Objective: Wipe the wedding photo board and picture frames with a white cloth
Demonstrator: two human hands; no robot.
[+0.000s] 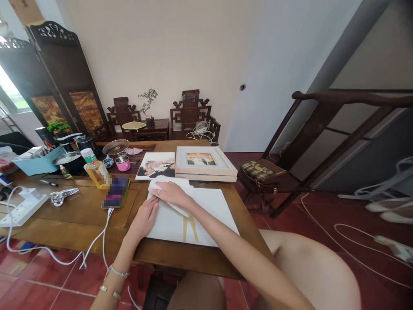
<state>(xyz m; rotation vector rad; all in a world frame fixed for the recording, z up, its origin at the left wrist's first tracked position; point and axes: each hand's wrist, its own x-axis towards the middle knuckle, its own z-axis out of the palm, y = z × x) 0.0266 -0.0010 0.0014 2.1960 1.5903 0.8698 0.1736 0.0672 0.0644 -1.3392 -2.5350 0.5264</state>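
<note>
Head camera: worn on the head, looking forward and down
Table [69, 217]: just below, seen from above
Left hand [146, 217], right hand [172, 193]: close by, near the middle
Wall [200, 51]: straight ahead, farther back
Window [11, 97]: far left edge
Big chair [318, 122]: right side

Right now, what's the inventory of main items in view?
Table: one, brown, centre
Panel: one, white, on table
Cloth: one, white, on panel
Framed photo: one, pale wood, behind panel
Phone: one, dark, left of panel
Bottle: one, yellow-filled, beside phone
Power strip: one, white, table left
Mug: one, pink, behind phone
Carved armchairs: two, dark brown, by wall
Bonsai: one, green, between armchairs
Left hand: one, at panel's left edge
Right hand: one, on cloth
</note>
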